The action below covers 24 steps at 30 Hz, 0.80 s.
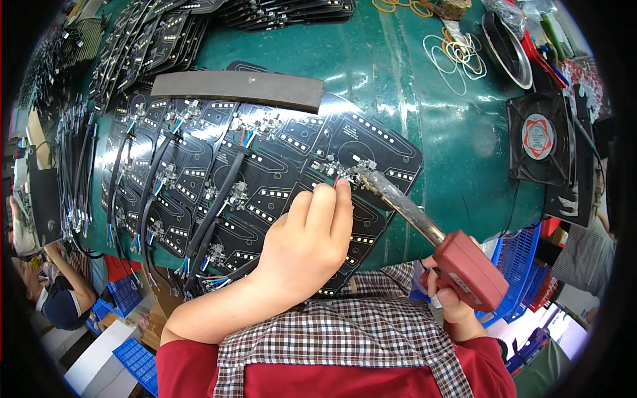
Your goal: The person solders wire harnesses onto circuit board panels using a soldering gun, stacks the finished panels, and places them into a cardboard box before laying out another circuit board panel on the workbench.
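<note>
My left hand [308, 229] is closed in a pinch on thin coloured wires [340, 178], their ends at the small parts of a black LED circuit board [378, 142]. Most of the wires are hidden under my fingers. In my right hand [450, 302] is a soldering gun with a red handle [471, 270]. Its long dark barrel [401, 202] slants up to the left, and the tip is right beside the wire ends. More boards lie to the left in a panel, with black cables [217, 199] joined to them by coloured wires.
A dark curved bar [239, 87] lies across the boards' far edge. Stacked boards [156, 43] are at the back left, and loose black cables [76, 166] at the left. A fan [541, 136] stands at the right, near blue baskets [521, 272]. A person [66, 298] sits at the far left.
</note>
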Available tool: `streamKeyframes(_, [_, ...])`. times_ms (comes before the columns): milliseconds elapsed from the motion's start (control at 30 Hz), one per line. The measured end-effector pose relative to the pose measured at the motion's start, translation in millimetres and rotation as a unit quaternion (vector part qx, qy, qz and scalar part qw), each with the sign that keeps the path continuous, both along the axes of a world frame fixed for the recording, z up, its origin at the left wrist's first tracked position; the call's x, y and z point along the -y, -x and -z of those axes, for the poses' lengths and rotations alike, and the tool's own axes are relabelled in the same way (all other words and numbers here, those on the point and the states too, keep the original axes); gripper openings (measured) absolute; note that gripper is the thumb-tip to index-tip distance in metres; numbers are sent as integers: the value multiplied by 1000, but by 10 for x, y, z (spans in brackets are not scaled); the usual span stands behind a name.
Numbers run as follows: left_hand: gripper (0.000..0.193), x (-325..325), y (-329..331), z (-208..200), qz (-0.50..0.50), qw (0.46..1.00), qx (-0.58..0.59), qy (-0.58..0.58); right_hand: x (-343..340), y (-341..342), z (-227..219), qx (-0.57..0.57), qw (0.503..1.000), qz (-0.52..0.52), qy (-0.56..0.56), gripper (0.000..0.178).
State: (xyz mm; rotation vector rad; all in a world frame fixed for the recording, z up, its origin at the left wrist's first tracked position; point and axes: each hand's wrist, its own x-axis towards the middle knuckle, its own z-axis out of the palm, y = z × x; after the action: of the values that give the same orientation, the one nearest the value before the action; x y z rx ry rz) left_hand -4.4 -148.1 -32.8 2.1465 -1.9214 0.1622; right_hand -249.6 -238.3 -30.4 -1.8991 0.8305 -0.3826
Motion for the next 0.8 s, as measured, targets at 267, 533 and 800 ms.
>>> streamKeyframes(267, [34, 6, -12, 19, 10, 1000, 14, 25, 31, -38, -14, -25, 999, -27, -22, 55])
streamKeyframes(533, [31, 22, 47, 4, -2, 997, 81, 3, -15, 3, -24, 32, 994, 34, -95, 50])
streamKeyframes(800, [33, 4, -24, 83, 20, 997, -26, 71, -28, 59, -16, 21, 997, 18, -72, 42])
